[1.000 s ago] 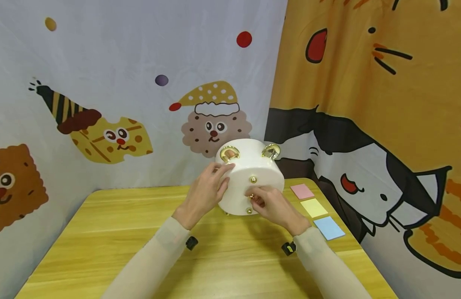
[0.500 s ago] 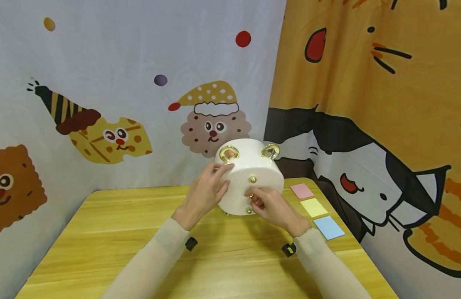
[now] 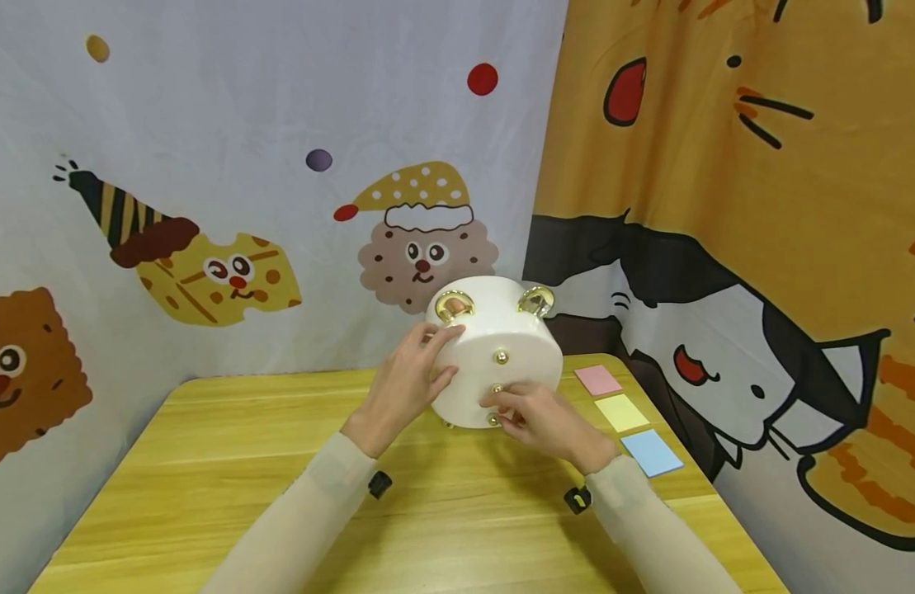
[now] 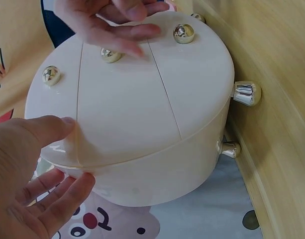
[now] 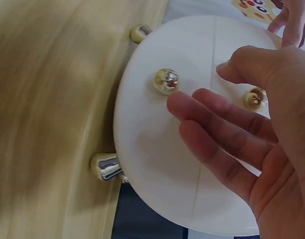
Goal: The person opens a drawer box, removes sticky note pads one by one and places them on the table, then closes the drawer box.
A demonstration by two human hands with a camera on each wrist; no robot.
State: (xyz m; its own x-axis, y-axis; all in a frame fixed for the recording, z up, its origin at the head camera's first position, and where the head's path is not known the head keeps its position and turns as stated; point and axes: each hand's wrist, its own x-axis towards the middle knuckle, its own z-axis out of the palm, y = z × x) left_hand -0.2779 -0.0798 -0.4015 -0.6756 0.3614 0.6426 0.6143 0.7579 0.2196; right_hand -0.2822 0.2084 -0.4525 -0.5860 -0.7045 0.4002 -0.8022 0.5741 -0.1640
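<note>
A white drum-shaped drawer box point(image 3: 464, 379) with gold ear-shaped rings point(image 3: 455, 306) on top stands on short gold feet point(image 4: 247, 93). Seams split its front face into three sections, each with a round gold knob. My left hand point(image 3: 405, 384) holds the box's left edge, thumb on the front and fingertips along the curved side. In front of the lower face is my right hand point(image 3: 542, 421), its fingers loosely bent between the middle knob point(image 5: 254, 98) and the bottom knob point(image 5: 166, 81). The right wrist view shows nothing in its grasp; fingertips come close to the bottom knob.
The wooden table point(image 3: 264, 478) carries three paper pads at its right edge: pink point(image 3: 598, 380), yellow point(image 3: 622, 412) and blue point(image 3: 652, 453). Printed cartoon curtains point(image 3: 242, 107) hang right behind the box and along the right side.
My right hand has left the middle knob, loosened its fingers and shifted slightly down towards the bottom knob. The left hand and the box stay in place.
</note>
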